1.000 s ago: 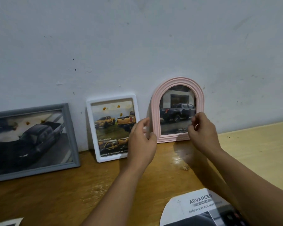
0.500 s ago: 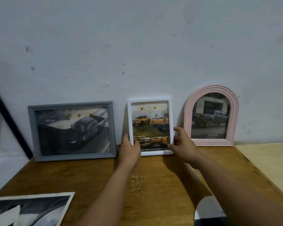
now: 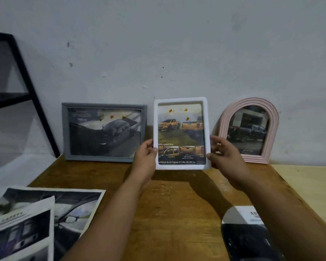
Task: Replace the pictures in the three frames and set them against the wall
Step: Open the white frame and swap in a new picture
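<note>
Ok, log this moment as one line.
white rectangular frame: held clear of wooden table | left hand, right hand: gripping its sides | grey frame, pink arched frame: against wall

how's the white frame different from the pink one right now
The white frame is a rounded rectangle; the pink frame is arched with a ridged border. The white one is gripped at its lower edges by the left hand and right hand; the pink one leans untouched against the wall. White shows yellow pickups, pink a dark one. Both stand upright.
</note>
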